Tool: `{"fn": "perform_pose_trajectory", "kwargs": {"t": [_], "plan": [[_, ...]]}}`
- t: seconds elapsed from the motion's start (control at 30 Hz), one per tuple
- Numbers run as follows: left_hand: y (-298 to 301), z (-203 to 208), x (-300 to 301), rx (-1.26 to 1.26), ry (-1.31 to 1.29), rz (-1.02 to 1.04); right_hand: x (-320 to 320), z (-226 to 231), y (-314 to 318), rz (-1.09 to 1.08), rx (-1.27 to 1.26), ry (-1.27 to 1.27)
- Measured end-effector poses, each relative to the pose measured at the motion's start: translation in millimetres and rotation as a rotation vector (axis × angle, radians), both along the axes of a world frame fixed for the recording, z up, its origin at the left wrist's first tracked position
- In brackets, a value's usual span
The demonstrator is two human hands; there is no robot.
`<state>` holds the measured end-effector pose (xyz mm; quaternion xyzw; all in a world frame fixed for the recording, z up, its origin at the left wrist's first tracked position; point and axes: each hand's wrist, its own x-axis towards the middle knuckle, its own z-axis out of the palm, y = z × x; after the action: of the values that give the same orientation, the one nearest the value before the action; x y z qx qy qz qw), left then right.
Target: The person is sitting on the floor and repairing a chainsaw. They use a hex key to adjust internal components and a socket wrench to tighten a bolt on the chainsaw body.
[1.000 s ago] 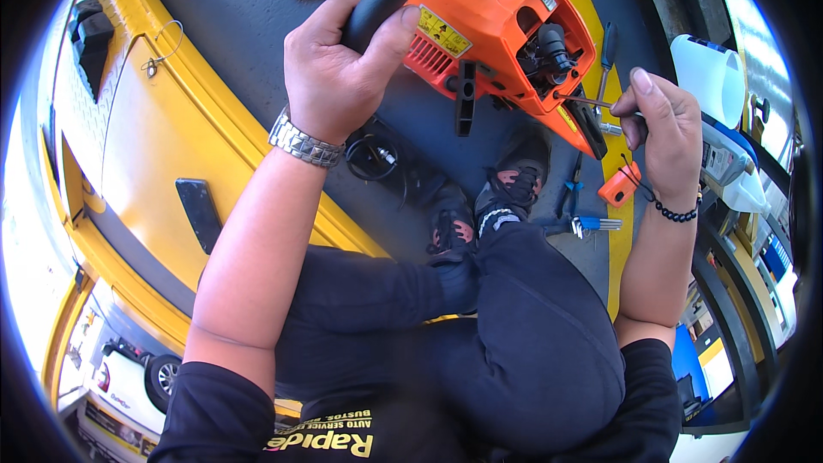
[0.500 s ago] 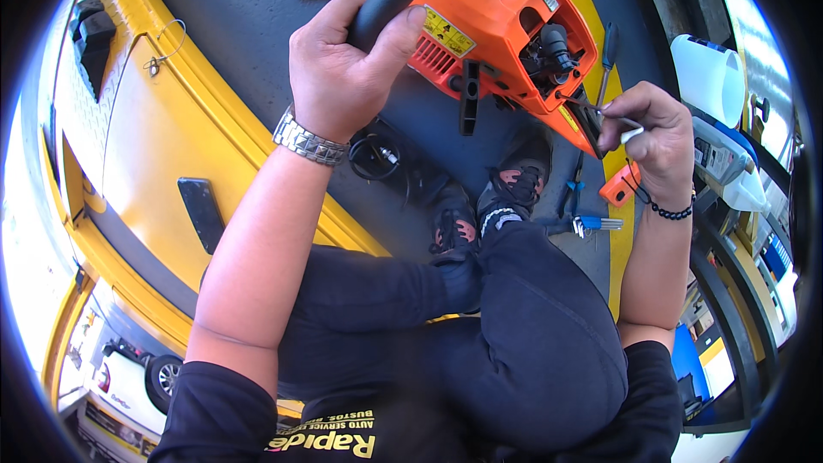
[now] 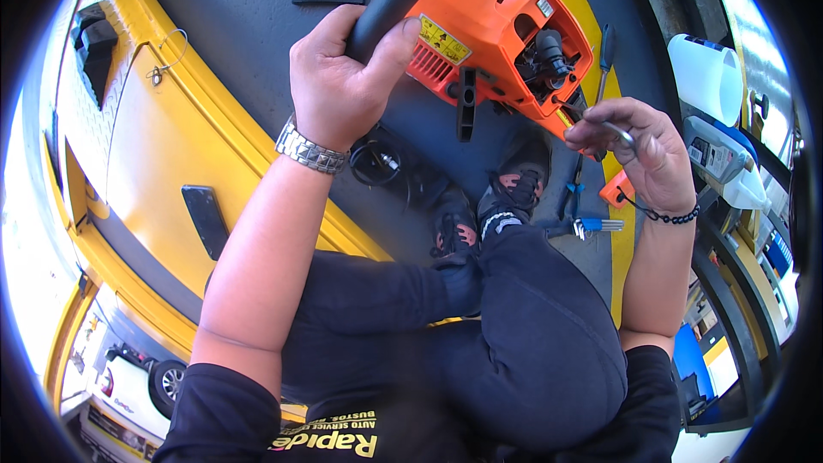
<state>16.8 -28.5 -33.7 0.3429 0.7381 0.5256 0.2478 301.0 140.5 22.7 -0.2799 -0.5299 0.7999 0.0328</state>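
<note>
An orange chainsaw (image 3: 493, 21) sits at the top of the head view, its rear housing uncovered so that a black intake part (image 3: 551, 51) shows. My left hand (image 3: 339, 77), with a metal watch at the wrist, is closed around the chainsaw's black front handle (image 3: 403, 0). Pinched in my right hand (image 3: 647, 150) is a bent metal hex key (image 3: 619, 132). Its far end reaches to the lower rear edge of the housing; the exact contact is too small to make out. A black pull grip (image 3: 465, 105) hangs at the chainsaw's near side.
On the floor to the right lie a screwdriver (image 3: 606, 50), blue-handled pliers (image 3: 573, 193), hex keys in a blue holder (image 3: 598, 225) and an orange cover piece (image 3: 616, 189). A coiled black cable (image 3: 374, 161) lies by my shoes. A phone (image 3: 204, 221) rests on yellow metalwork (image 3: 163, 146). White containers (image 3: 705, 77) stand far right.
My right hand has shifted slightly left toward the chainsaw, its fingers now turned differently around the hex key. My left hand keeps its hold, and the chainsaw has moved a little left.
</note>
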Motion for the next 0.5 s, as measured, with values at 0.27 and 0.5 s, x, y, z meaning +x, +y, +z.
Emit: {"fn": "perform_pose_trajectory", "kwargs": {"t": [0.27, 0.5], "plan": [[-1.0, -2.2, -2.0, -0.005, 0.025, -0.017, -8.9, 1.9, 14.4, -0.111, 0.256, -0.161], [0.3, -1.9, -1.9, 0.01, 0.003, -0.015, -3.4, 6.8, 2.2, -0.097, 0.283, -0.233]]}}
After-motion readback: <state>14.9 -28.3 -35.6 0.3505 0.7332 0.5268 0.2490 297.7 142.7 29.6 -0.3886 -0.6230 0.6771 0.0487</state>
